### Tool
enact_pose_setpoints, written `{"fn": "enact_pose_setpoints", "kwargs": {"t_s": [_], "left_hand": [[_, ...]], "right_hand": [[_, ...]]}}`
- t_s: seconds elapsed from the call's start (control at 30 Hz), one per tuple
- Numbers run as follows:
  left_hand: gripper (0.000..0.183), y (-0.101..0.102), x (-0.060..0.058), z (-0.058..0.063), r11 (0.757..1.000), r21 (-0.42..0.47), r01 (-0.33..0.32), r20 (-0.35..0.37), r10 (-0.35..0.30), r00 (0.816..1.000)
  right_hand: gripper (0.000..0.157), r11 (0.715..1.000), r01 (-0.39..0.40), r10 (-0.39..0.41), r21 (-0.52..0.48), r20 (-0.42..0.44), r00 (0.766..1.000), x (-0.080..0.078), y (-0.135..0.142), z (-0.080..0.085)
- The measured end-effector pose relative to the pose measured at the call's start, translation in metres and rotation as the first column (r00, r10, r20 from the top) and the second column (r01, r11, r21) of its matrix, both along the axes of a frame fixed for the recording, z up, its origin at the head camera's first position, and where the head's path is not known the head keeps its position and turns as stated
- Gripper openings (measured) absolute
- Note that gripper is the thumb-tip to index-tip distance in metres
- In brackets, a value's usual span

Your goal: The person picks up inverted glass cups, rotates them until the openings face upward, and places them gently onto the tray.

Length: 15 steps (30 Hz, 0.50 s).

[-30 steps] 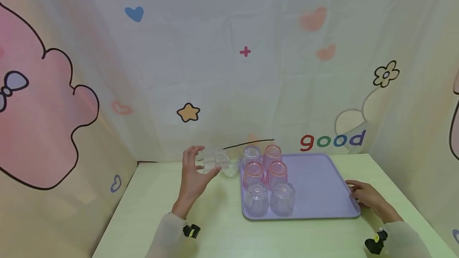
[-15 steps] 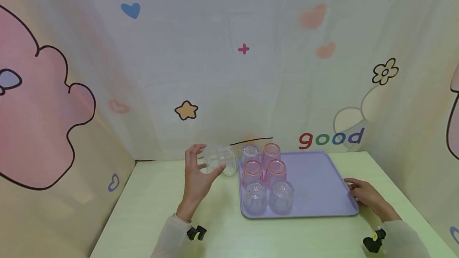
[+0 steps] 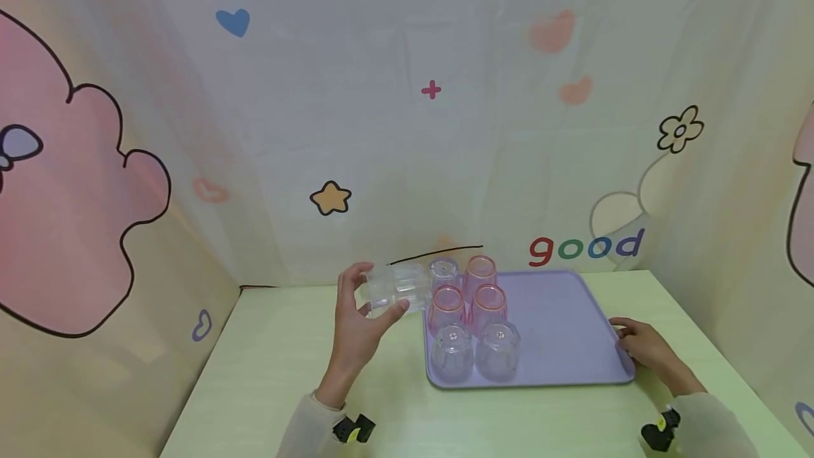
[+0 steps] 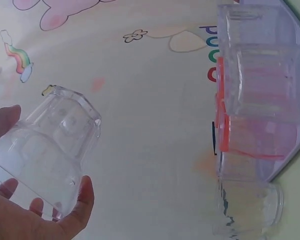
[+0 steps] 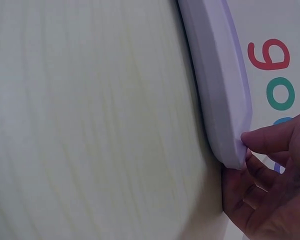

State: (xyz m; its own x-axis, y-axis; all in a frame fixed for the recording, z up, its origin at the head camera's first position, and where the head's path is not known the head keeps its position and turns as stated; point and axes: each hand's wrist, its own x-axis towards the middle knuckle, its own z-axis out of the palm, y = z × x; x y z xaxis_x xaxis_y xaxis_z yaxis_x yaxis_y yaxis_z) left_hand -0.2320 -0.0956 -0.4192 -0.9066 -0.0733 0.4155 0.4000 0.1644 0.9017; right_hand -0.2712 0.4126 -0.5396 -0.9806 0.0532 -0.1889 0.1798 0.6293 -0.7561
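My left hand [image 3: 357, 331] holds a clear glass [image 3: 394, 287] on its side above the table, left of the tray. In the left wrist view, thumb and fingers curl round this glass [image 4: 50, 150], its narrower faceted end pointing away from the palm. My right hand [image 3: 645, 346] pinches the right edge of the lilac tray [image 3: 566, 331]; the right wrist view has the thumb on the tray's rim [image 5: 230, 125]. On the tray's left side stand clear glasses [image 3: 498, 353], pink glasses [image 3: 488, 308] and a purple-tinted glass [image 3: 444, 273].
Another clear glass [image 4: 255, 207] stands on the table beside the tray, mostly hidden behind the held one in the head view. The pale wooden table [image 3: 286, 366] meets a printed cloth backdrop [image 3: 381, 126] at the back and sides.
My left hand has moved right with the glass, closer to the tray, and the glass now covers most of the one standing behind it. The right hand stays at the tray's edge.
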Motion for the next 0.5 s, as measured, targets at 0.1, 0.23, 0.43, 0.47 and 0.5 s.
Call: {"fn": "enact_pose_setpoints", "kwargs": {"t_s": [0.1, 0.23, 0.43, 0.47, 0.5], "left_hand": [[0.072, 0.002, 0.006, 0.002, 0.999, 0.029, 0.030, -0.010, -0.029, 1.000], [0.073, 0.004, 0.013, 0.004, 0.996, 0.047, 0.069, -0.010, -0.069, 0.998], [0.073, 0.004, 0.019, 0.003, 0.993, 0.057, 0.102, 0.006, -0.102, 0.995], [0.074, 0.004, 0.019, 0.003, 0.993, 0.058, 0.103, 0.006, -0.103, 0.995], [0.074, 0.004, 0.019, 0.002, 0.993, 0.061, 0.103, 0.007, -0.104, 0.995]], "right_hand": [[0.056, 1.000, -0.005, 0.006, 0.026, -0.013, 1.000, 0.000, -0.001, 0.000], [0.053, 0.996, -0.004, 0.008, 0.092, -0.047, 0.999, 0.002, -0.001, 0.001], [0.052, 0.965, 0.015, 0.030, 0.263, -0.166, 0.986, 0.007, -0.005, 0.006], [0.053, 0.957, 0.031, 0.026, 0.289, -0.189, 0.982, 0.008, -0.007, 0.008], [0.054, 0.949, 0.052, 0.016, 0.311, -0.212, 0.977, 0.009, -0.010, 0.011]]}}
